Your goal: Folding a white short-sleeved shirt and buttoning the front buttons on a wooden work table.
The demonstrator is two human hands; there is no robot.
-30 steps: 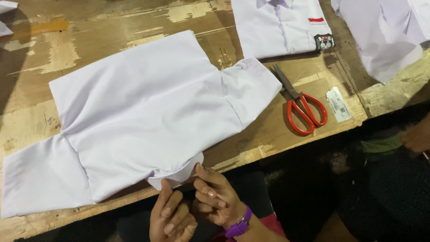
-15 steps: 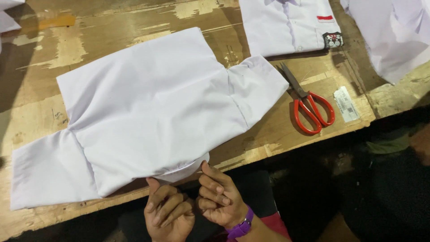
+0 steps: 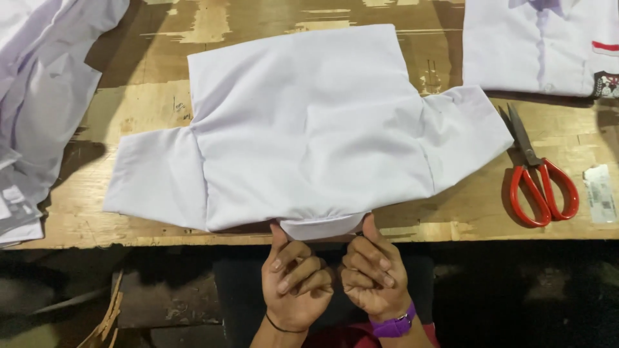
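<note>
White cloth fills the middle of the view: a short-sleeved shirt (image 3: 309, 129) lies face down and spread flat on a worn wooden table (image 3: 258, 16), its two sleeves sticking out to either side and its collar end hanging just over the near edge. The fabric is plain, smooth over the back, with soft creases where each sleeve joins the body and a small gathered fold at the collar. Both hands sit just below that edge, palms turned up. The left hand (image 3: 295, 287) has its fingers curled loosely into the palm, thumb raised and touching the underside of the collar; a thin dark band circles the wrist. The right hand (image 3: 374, 274) is curled the same way, fingers pressed together, thumb up against the collar's other end, with a purple band at the wrist. Neither hand pinches the cloth between fingers; only the thumbs meet it. Red-handled scissors (image 3: 538, 174) lie shut on the table beside the right-hand sleeve, a small paper tag (image 3: 601, 193) just past them. Another folded white shirt (image 3: 535, 45) rests at the far right, and a heap of white garments (image 3: 39, 96) covers the left end.
</note>
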